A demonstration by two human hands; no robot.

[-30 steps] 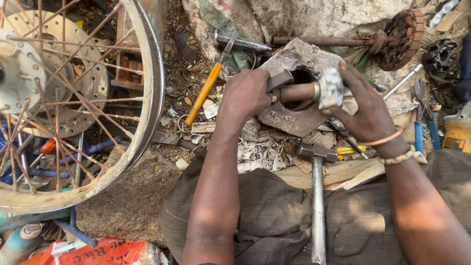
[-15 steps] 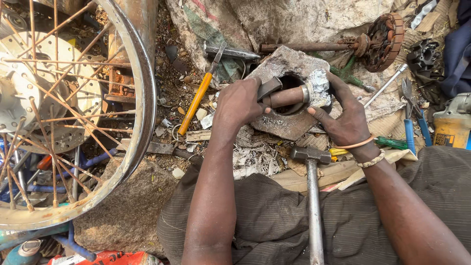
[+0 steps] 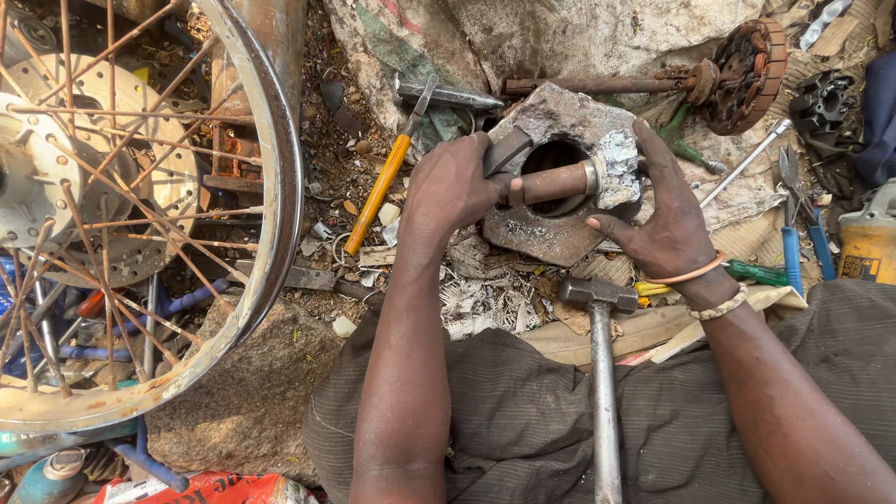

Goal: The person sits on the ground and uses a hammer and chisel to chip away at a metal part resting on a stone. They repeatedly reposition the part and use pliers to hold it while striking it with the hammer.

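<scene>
My left hand (image 3: pixel 457 191) grips a rusty brown shaft (image 3: pixel 551 184) lying across the hole of a thick grey metal block (image 3: pixel 551 238). A silvery metal lump (image 3: pixel 618 168) sits on the shaft's right end. My right hand (image 3: pixel 663 219) rests against that lump and the block's right side, fingers spread. A curved dark metal piece (image 3: pixel 504 149) lies under my left fingers. A hammer (image 3: pixel 600 364) with a steel handle lies on my lap, head toward the block.
A spoked wheel (image 3: pixel 140 224) with a rusty rim fills the left. A yellow-handled tool (image 3: pixel 383 187) lies left of the block. A rusty axle with a sprocket (image 3: pixel 737 70) lies at the back. Blue pliers (image 3: pixel 798 224) and a yellow power tool (image 3: pixel 868 247) sit right.
The view has shifted slightly. My right hand has loosened from the shaft's end and now lies spread beside the lump. My left hand stays on the shaft.
</scene>
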